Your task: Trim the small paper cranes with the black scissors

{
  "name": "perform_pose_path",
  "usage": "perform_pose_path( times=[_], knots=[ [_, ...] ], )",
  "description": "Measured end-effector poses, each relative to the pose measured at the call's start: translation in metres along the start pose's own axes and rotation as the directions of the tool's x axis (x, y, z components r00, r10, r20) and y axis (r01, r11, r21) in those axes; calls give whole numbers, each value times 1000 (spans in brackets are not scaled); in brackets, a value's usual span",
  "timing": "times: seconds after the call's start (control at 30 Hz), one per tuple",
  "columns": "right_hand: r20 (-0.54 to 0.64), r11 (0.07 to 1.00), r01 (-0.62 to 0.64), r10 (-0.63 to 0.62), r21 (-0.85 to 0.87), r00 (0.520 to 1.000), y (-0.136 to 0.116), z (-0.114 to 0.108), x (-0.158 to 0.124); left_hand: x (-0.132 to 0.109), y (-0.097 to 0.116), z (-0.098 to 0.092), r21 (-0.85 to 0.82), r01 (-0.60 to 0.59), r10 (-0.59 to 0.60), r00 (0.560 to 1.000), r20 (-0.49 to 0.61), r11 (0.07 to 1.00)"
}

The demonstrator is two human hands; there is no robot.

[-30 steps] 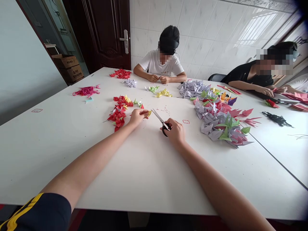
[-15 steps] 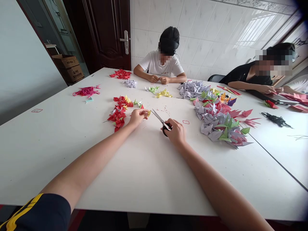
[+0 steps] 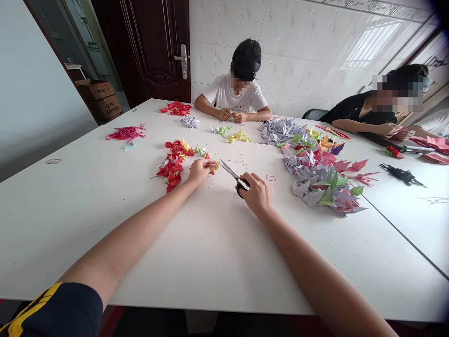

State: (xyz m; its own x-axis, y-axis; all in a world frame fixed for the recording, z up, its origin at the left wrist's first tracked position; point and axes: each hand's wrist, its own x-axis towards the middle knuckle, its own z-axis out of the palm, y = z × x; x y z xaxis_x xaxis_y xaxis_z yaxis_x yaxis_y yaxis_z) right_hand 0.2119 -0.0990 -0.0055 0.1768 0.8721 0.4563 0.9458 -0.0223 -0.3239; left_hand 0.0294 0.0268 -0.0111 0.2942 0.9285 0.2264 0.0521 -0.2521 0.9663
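My left hand (image 3: 200, 171) pinches a small yellow folded paper piece (image 3: 216, 165) between its fingertips, just above the white table (image 3: 105, 234). My right hand (image 3: 257, 193) grips black-handled scissors (image 3: 231, 174), with the steel blades pointing up and left. The blade tips sit right beside the yellow piece. A pile of red folded paper cranes (image 3: 171, 169) lies just left of my left hand. Several small red and green cranes (image 3: 185, 149) lie beyond it.
A large heap of lavender, green and pink paper cranes (image 3: 319, 178) lies right of my right hand. Two co-workers sit at the far side and right of the table, handling paper. Paper scraps dot the tabletop. Cardboard boxes (image 3: 96, 98) stand by the door.
The scissor tips have moved left, closer to the yellow piece. My left hand stays nearly still. The co-worker on the right has shifted their hands on the red paper.
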Motion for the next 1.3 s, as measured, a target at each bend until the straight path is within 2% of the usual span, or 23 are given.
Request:
perform_pose_path(
  times=[0.43, 0.6, 0.83, 1.1, 1.3],
  knots=[
    [22, 998, 61, -62, 29, 998, -3, 3, -3, 2, -3, 0, 2, 3, -3, 1000, -14, 1000],
    [-7, 994, -19, 20, 109, 1000, -4, 2, -2, 2, -3, 0, -21, -23, 23, 1000, 20, 1000],
    [-6, 992, -91, 91, 86, 996, -1, 3, -1, 1, -1, 0, -35, -16, 17, 999, 27, 999],
    [51, 1000, -13, 12, 26, 999, -1, 5, -2, -1, 3, 1, 3, 14, -14, 1000, 0, 1000],
    [50, 1000, -7, 7, -4, 999, -4, 3, -2, -2, 4, 1, 18, 1, -1, 1000, -9, 1000]
  ],
)
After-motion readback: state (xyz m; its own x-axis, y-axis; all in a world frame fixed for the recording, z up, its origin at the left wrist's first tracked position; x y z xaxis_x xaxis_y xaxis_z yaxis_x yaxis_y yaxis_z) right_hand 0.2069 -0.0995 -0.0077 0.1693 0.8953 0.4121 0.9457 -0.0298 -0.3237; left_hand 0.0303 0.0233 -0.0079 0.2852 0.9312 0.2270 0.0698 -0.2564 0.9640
